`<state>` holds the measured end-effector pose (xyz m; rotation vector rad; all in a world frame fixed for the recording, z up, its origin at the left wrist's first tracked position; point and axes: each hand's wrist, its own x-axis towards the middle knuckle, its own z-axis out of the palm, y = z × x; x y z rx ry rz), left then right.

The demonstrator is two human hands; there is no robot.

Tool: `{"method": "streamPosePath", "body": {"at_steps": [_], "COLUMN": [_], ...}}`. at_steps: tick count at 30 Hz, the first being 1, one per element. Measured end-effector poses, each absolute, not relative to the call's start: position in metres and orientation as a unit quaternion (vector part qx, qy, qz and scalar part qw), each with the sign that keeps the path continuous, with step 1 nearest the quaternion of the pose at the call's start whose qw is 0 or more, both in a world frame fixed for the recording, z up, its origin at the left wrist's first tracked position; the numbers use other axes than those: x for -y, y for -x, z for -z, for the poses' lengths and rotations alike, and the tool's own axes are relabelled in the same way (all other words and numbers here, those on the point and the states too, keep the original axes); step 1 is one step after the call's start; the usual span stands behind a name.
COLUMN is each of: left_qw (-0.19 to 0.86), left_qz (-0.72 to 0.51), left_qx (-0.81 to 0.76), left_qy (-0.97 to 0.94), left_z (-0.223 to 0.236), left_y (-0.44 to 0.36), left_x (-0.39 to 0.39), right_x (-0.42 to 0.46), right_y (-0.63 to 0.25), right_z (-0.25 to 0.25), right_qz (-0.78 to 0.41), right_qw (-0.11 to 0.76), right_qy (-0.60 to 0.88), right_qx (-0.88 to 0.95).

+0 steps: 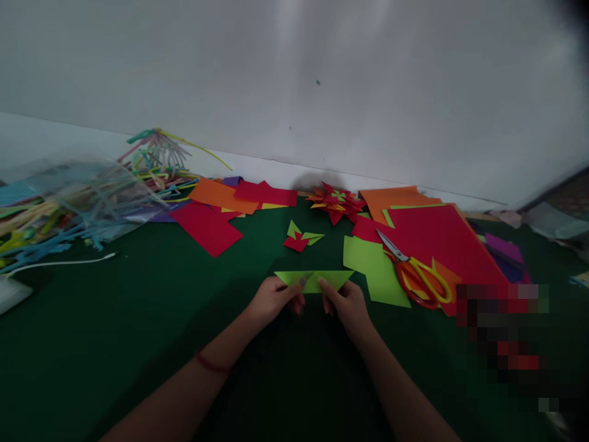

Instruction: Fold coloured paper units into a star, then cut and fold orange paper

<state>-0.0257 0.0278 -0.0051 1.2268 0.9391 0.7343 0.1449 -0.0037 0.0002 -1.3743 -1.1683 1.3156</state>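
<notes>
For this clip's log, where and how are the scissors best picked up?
Probably by the yellow handle and red-orange handle, the right hand coming from the near right side: the loops lie toward that side, while the blades point away to the left.

On our green table we have colored paper sheets, scissors, a layered paper flower, and a small red-and-green folded piece.

Both hands hold a folded green paper above the dark green table.
</notes>
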Motion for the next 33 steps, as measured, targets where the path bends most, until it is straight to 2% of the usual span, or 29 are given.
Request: {"method": "streamPosePath", "body": {"at_steps": [4,14,19,22,26,33], "left_qw": [0.637,0.677,0.675,0.667,0.64,0.662], "left_qz": [-0.357,-0.425,-0.4,-0.362,-0.253,-0.232], "left_qx": [-0.445,-0.438,-0.44,-0.429,-0.384,-0.368], "left_qy": [-0.518,-0.411,-0.436,-0.49,-0.616,-0.61], "left_z": [0.004,0.0,0.002,0.002,0.0,0.002], "left_y": [0.026,0.025,0.028,0.029,0.03,0.027], "left_x": [-0.029,-0.029,-0.031,-0.03,-0.026,-0.024], "right_x": [0.003,0.005,0.005,0.002,-0.001,0.003], "right_y": [-0.147,-0.149,-0.149,-0.15,-0.152,-0.146], "right_z": [0.0,-0.006,-0.01,-0.006,0.0,-0.003], "right_qz": [-0.526,-0.524,-0.534,-0.514,-0.506,-0.558], "right_qw": [0.437,0.416,0.421,0.469,0.53,0.432], "right_qy": [0.574,0.569,0.575,0.588,0.565,0.503], "right_qx": [0.449,0.478,0.454,0.414,0.38,0.5]}}
